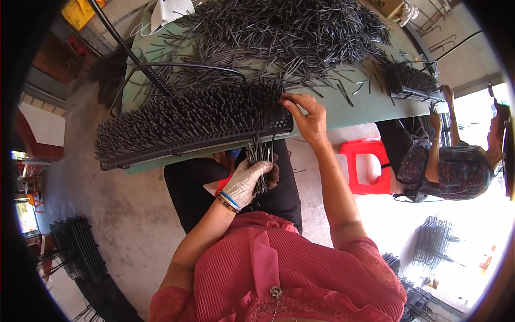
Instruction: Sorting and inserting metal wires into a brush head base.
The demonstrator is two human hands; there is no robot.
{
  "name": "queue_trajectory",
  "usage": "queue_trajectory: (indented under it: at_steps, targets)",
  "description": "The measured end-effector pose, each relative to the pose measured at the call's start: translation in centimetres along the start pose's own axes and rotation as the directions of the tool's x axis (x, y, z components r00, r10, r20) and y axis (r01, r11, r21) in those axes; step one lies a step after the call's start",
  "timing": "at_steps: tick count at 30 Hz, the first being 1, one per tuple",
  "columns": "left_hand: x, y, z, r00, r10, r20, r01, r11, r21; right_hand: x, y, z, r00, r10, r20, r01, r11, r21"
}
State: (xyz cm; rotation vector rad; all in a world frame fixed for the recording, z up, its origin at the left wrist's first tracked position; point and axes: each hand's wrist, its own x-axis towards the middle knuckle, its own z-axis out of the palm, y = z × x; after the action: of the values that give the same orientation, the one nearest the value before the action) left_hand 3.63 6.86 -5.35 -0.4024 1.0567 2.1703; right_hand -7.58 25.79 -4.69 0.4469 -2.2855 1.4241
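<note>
Head view: your gloved left hand (248,180) grips a bundle of black pins (259,161); your bare right hand (307,119) pinches one pin at the studded black strip's (188,126) right end on the surface (343,110).

One head-worn fisheye looks steeply down, close over the green table (354,104).

Pink ribbed top, lace cuffs — left hand (248,180) gloved, perhaps knit.
</note>
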Motion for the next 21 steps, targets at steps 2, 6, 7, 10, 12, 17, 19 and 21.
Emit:
queue_trajectory:
  at_steps: [2,6,7,10,12,17,19,21]
  targets:
    - [0.0,0.0,0.0,1.000,-0.003,0.005,0.003,1.000,-0.003,-0.4,0.3,0.2,1.000,-0.007,0.001,0.007,1.000,-0.018]
    - [0.0,0.0,0.0,1.000,-0.012,0.004,0.012,1.000,0.005,-0.8,-0.5,0.3,1.000,-0.005,0.000,0.005,0.999,-0.042]
    - [0.0,0.0,0.0,1.000,-0.012,0.009,0.012,1.000,0.006,-0.8,-0.7,0.3,0.999,-0.050,0.015,0.051,0.994,-0.092]
    - [-0.1,0.0,0.1,1.000,-0.019,0.002,0.018,1.000,0.017,-1.0,-0.5,0.4,0.987,-0.152,0.054,0.159,0.972,-0.176]
    - [0.0,-0.2,0.0,1.000,-0.008,0.011,0.008,1.000,0.030,-1.1,-0.4,0.5,0.975,-0.208,0.080,0.221,0.953,-0.209]
    - [-0.1,-0.2,0.2,1.000,-0.011,0.007,0.011,0.999,0.042,-0.8,-0.6,0.7,0.955,-0.288,0.064,0.295,0.918,-0.264]
    - [-0.1,-0.2,0.1,1.000,-0.008,0.016,0.008,0.999,0.047,-0.7,-0.8,0.8,0.956,-0.287,0.065,0.294,0.916,-0.274]
    - [-0.2,-0.2,0.1,1.000,-0.012,0.007,0.011,0.999,0.047,-0.7,-1.0,0.7,0.956,-0.286,0.066,0.293,0.913,-0.284]
